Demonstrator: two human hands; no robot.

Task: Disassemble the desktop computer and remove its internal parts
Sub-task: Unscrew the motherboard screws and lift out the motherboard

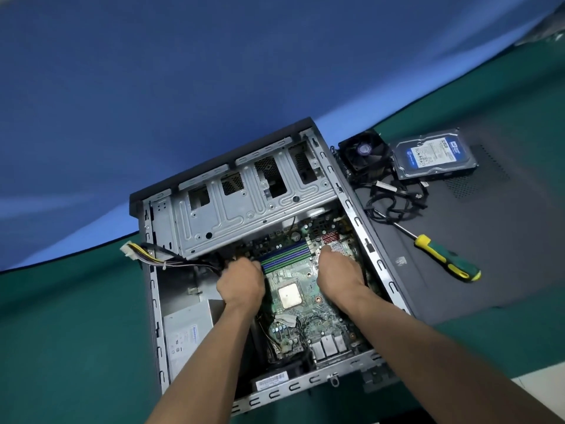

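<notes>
The green printed motherboard [301,289], lying flat in the open grey steel case [244,203] at the bench's [61,332] six o'clock, looks stiff but fragile, so my left hand [240,281] and right hand [337,275], fingers curled, take its edges.

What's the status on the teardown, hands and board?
Both hands in the case: left hand curled at the cables, right hand on the motherboard. Board still seated. Fan and drive already out. Nothing blocking.
</notes>
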